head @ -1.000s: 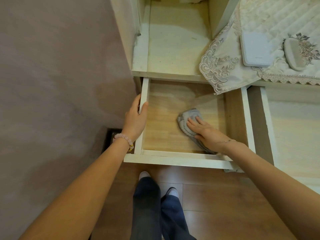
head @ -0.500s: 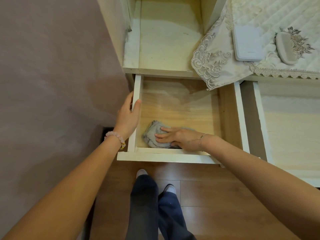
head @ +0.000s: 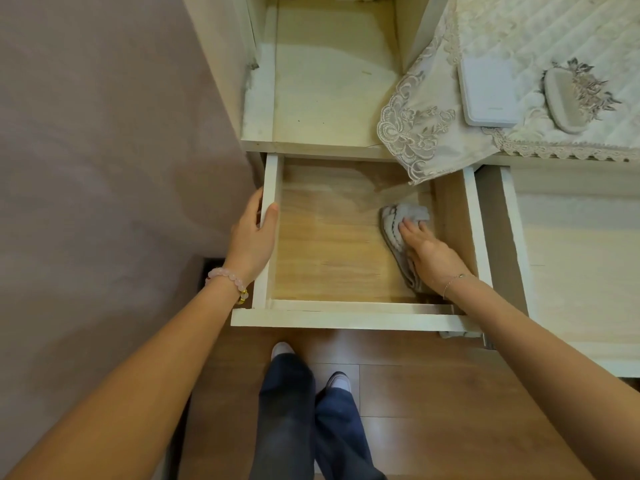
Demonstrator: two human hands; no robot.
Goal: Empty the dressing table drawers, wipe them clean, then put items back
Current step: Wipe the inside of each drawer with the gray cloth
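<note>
Fingers (head: 410, 232) of the right hand (head: 429, 252) lie flat, pressing a crumpled grey terry cloth (head: 398, 216) onto the floor of the white-painted pale-wood drawer (head: 346, 319), near its right wall. The left hand (head: 251, 239) clamps the left wall between thumb and fingers. Emptying looks done and wiping is under way; refilling remains. A cream lace-edged runner (head: 415, 133) overhangs the drawer's back corner.

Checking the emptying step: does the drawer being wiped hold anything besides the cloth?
No: the drawer shows only the grey cloth under the right hand.

drawer (head: 272, 216): pulled open | grey cloth (head: 398, 223): crumpled, right side inside
</note>
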